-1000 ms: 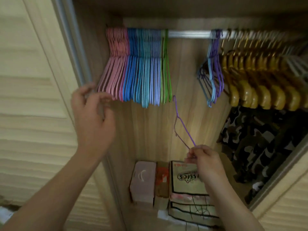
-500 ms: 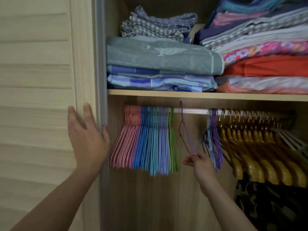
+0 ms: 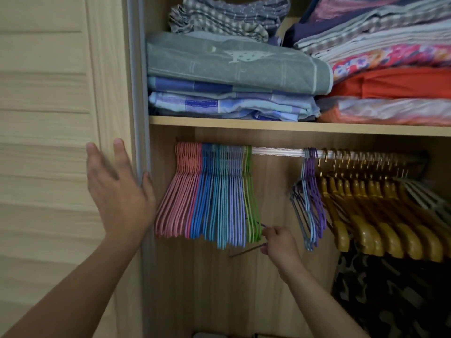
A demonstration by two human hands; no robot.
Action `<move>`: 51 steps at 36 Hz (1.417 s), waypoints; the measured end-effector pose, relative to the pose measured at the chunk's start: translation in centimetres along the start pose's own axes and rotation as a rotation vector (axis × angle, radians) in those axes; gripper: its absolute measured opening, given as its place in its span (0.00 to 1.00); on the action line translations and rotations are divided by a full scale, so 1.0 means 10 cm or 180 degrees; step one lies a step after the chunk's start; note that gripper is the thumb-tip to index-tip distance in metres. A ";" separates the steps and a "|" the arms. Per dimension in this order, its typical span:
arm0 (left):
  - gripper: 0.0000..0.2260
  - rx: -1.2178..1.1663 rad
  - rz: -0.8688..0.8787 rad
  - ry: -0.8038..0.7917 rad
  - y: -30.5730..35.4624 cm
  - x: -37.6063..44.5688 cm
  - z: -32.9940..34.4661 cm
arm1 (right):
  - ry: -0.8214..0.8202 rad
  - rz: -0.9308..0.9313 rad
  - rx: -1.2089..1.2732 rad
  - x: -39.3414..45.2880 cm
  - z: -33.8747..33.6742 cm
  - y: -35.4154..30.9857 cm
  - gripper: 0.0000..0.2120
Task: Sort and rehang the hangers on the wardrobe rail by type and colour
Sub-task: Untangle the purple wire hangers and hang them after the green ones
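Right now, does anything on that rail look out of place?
Yes. The small purple bunch hangs alone mid-rail with grey-blue hangers mixed in, apart from the sorted block. The right hand holds a thin hanger off the rail.

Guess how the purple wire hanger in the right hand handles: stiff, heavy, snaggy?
Purple hanger: thin wire, so probably light and springy. Pinched by the right hand at one end, it may swing. Beside the green hangers, it could snag.

Your left hand (image 3: 117, 191) flat on the wardrobe door (image 3: 48, 142) mid-left of frame, your right hand (image 3: 278, 242) pinching a purple hanger (image 3: 246, 251) lower centre, below the rail (image 3: 275, 151)
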State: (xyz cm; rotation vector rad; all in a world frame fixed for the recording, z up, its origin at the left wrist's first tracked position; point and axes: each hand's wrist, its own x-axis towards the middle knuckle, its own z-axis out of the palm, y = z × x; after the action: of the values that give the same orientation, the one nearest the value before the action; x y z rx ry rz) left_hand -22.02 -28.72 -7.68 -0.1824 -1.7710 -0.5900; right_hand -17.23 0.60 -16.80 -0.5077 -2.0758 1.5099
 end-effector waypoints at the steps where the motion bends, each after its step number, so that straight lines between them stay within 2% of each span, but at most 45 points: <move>1: 0.35 -0.0004 0.0009 0.0006 0.00 0.00 0.00 | 0.0051 0.0186 0.0140 0.00 0.00 0.06 0.13; 5: 0.35 -0.0044 0.0013 0.0035 -0.01 0.00 0.00 | 0.0201 0.0613 0.0544 -0.16 -0.07 0.26 0.11; 8: 0.35 -0.0042 0.0032 0.0067 -0.01 0.00 0.01 | 0.0328 0.0644 0.0608 -0.29 -0.17 0.33 0.13; 12: 0.34 -0.0024 0.0016 0.0029 -0.01 -0.02 0.01 | 0.0773 -0.0176 -0.0680 -0.38 -0.34 0.37 0.14; 15: 0.34 -0.0025 -0.0030 0.0001 0.00 -0.02 0.01 | 0.1117 -0.0893 -0.2086 -0.47 -0.45 0.37 0.11; 17: 0.34 -0.0054 -0.0079 -0.0020 0.02 -0.02 0.01 | 0.1147 -0.1067 -0.2683 -0.53 -0.50 0.32 0.12; 19: 0.34 -0.0077 -0.0104 -0.0025 0.02 -0.01 0.00 | 0.1094 -0.1057 -0.2903 -0.56 -0.53 0.27 0.14; 24: 0.34 -0.0100 -0.0071 -0.0013 0.03 -0.01 -0.01 | 0.1341 -0.1308 -0.2669 -0.50 -0.57 0.07 0.16; 29: 0.34 -0.0083 -0.0029 0.0035 0.02 -0.01 -0.01 | 0.1694 -0.1563 -0.1960 -0.43 -0.60 -0.33 0.05; 35: 0.34 -0.0081 -0.0004 0.0048 -0.01 -0.01 0.01 | 0.2055 -0.1633 -0.1570 -0.14 -0.49 -0.58 0.15; 38: 0.34 -0.0084 0.0006 0.0046 -0.02 -0.02 0.01 | 0.1887 -0.1629 -0.1777 0.04 -0.36 -0.55 0.21; 43: 0.34 -0.0093 0.0005 0.0078 -0.01 -0.02 0.01 | 0.1450 -0.1552 -0.2104 0.08 -0.22 -0.26 0.22; 47: 0.34 -0.0113 0.0002 0.0093 0.00 -0.02 0.02 | 0.1017 -0.1515 -0.1902 0.01 -0.13 -0.07 0.27; 51: 0.34 -0.0107 -0.0001 0.0083 0.00 -0.02 0.02 | 0.0756 -0.1511 -0.1707 -0.06 -0.04 -0.04 0.28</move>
State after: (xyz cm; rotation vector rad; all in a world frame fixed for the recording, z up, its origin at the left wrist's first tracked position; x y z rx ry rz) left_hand -22.11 -28.57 -7.88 -0.1970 -1.7368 -0.6201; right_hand -16.48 0.43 -16.47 -0.3253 -2.1945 0.5933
